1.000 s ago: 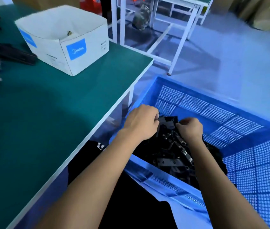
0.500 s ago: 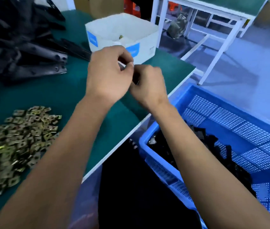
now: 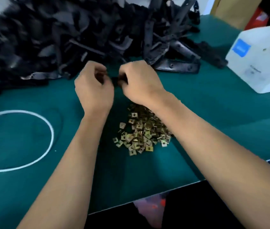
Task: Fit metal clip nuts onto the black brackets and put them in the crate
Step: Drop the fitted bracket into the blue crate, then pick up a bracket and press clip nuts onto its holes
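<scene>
Both hands, left hand and right hand, probably share a curled grip on one small black bracket (blurry); next, grab a brass-coloured square metal clip nut at 6 o'clock.

Brass-coloured clip nuts lie heaped on the green table near a big black bracket pile.
</scene>
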Motion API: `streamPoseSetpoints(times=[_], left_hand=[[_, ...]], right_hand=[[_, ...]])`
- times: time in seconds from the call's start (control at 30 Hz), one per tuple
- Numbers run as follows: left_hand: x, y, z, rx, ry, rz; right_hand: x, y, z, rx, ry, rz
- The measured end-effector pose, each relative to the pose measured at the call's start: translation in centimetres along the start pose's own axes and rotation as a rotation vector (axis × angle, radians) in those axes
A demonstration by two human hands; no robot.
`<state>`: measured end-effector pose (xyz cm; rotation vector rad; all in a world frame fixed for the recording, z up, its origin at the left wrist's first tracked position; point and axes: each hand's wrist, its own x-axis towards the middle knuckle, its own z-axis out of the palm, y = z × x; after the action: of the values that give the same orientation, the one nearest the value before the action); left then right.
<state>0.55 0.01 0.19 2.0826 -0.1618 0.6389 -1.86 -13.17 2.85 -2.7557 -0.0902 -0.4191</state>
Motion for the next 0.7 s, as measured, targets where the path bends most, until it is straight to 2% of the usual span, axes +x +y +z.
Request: streamPoseSetpoints(times=[0.07,0.17,0.27,0.33,0.5,0.63,0.7], left_hand=[[0.8,-2.1,-0.7,0.035,0.061,-0.093],[1.6,-3.8,-0.8,0.032,0.118,-0.252],[1.9,-4.1,-0.1,-0.018,0.116,-0.285],[2.0,-4.1,0.5,-0.045,0.077,-0.283],[2.1,-3.6,1.6,-0.159,-0.056,-0.317],[2.0,-3.1,1.6,-0.470,-0.083,-0.376],[2.0,-2.4,1.5,-0.771,-0.060,-0.476]], right_hand=[[1.5,-1.3,1.6,-0.081,0.055,-0.022],[3.2,-1.6,3.2,-0.273,0.136,0.059],[4.4,-0.7,4.1,-0.321,0.052,0.121],[5.1,0.0,4.4,-0.260,0.061,0.113],[4.5,1.5,3.9,0.277,0.103,0.180],[3.4,1.6,2.7,0.642,0.343,0.188],[3.2,1.8,1.7,0.975,0.466,0.211]])
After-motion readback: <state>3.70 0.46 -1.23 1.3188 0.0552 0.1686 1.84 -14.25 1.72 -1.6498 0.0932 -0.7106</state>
